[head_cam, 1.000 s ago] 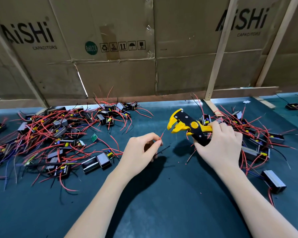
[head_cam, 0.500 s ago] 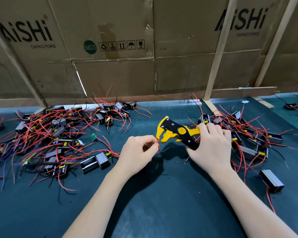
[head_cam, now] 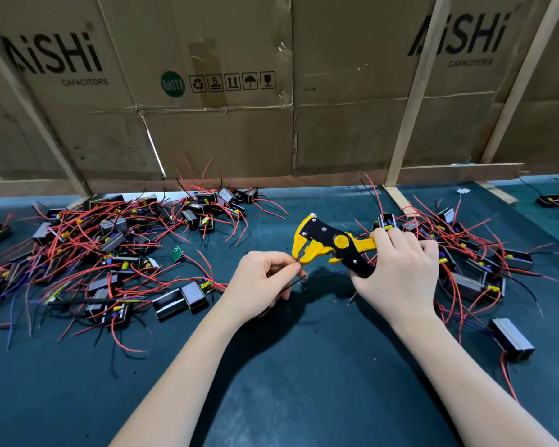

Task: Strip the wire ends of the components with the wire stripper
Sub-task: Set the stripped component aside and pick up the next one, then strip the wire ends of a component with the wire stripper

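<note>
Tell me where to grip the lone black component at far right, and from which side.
Take the black component across its two long sides, coming from above. It lies flat on the green mat, apart from the pile, so the top is open. Probably best to avoid its near end, where the red wire exits.

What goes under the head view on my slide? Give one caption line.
Left hand feeds a red wire end into the yellow wire stripper gripped by the right hand, component piles on both sides.

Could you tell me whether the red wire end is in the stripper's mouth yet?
In: left hand feeds red wire into wire stripper.
</note>
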